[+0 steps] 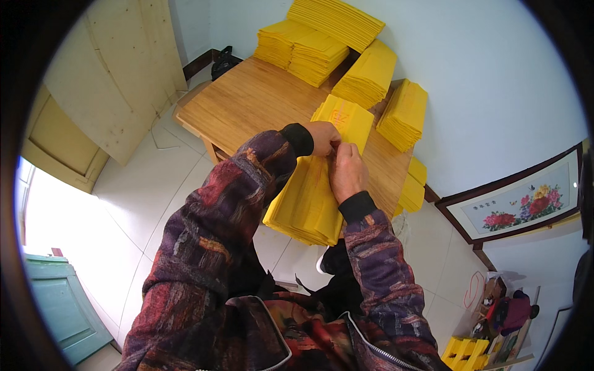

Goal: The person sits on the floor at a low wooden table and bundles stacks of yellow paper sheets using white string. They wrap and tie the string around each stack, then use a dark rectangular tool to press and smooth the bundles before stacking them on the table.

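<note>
A thick bundle of folded yellow sheets [304, 204] lies across the table's near edge, its near end sticking out toward me. The bundle looks drawn in around its middle, and reddish marks show on its far part. Both hands meet over that middle. My left hand [322, 137] is closed, fingertips pinched together on top of the bundle. My right hand [348, 173] is closed too, thumb and fingers pressed together just beside the left fingertips. What they pinch is too small or hidden to make out.
More yellow bundles [365, 74] are stacked on the wooden table [241, 93] toward the wall, with others [403, 114] along its right edge. A black bag [224, 63] is behind the table. A framed flower picture [516, 201] leans at right. Assorted items [510, 315] lie lower right.
</note>
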The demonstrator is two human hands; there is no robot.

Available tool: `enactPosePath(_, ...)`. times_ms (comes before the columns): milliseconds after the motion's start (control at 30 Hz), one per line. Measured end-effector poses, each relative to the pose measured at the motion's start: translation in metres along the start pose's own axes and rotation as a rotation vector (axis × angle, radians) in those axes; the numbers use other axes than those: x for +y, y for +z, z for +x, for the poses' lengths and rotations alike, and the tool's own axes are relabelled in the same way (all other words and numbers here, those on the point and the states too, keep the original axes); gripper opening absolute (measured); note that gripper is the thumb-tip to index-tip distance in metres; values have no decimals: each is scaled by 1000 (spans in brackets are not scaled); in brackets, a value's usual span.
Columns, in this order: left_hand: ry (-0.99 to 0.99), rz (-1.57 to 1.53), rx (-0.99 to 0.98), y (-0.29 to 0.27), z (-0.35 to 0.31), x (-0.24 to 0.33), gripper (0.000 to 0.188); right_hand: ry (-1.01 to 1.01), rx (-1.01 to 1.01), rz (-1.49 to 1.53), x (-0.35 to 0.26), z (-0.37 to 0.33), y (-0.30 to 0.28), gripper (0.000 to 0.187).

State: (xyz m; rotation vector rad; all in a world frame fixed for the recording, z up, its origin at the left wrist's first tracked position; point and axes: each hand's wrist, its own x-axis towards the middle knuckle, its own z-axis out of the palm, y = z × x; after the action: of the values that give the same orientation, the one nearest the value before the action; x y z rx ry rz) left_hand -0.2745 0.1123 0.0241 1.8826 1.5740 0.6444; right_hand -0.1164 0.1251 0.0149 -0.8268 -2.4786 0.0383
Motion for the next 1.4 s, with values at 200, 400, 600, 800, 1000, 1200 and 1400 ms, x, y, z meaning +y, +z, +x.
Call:
enactPosePath(200, -90, -42, -125, -9, 4, 4, 16, 0, -17, -57, 2, 0, 3, 4)
enactPosePath(400, -137, -122, -179, -11, 8, 4, 16, -10, -26, -50, 3, 1, 3, 3)
enactPosePath(600, -84, 61, -145, -9, 10, 6, 18, -3, -6, -17, 6, 0, 5, 9)
enactPosePath(800, 3, 252, -55, -2, 3, 8, 20, 14, 0, 35, 9, 0, 7, 13)
enactPosePath(1000, 22, 171, -14, -2, -1, 7, 19, 5, 2, 38, 10, 0, 8, 13)
enactPosePath(1200, 49, 52, -53, -5, -2, 6, 19, -2, -20, 6, 9, 0, 6, 7)
enactPosePath(1400, 39, 109, -59, -6, 0, 8, 19, 4, -1, 40, 9, 0, 7, 11)
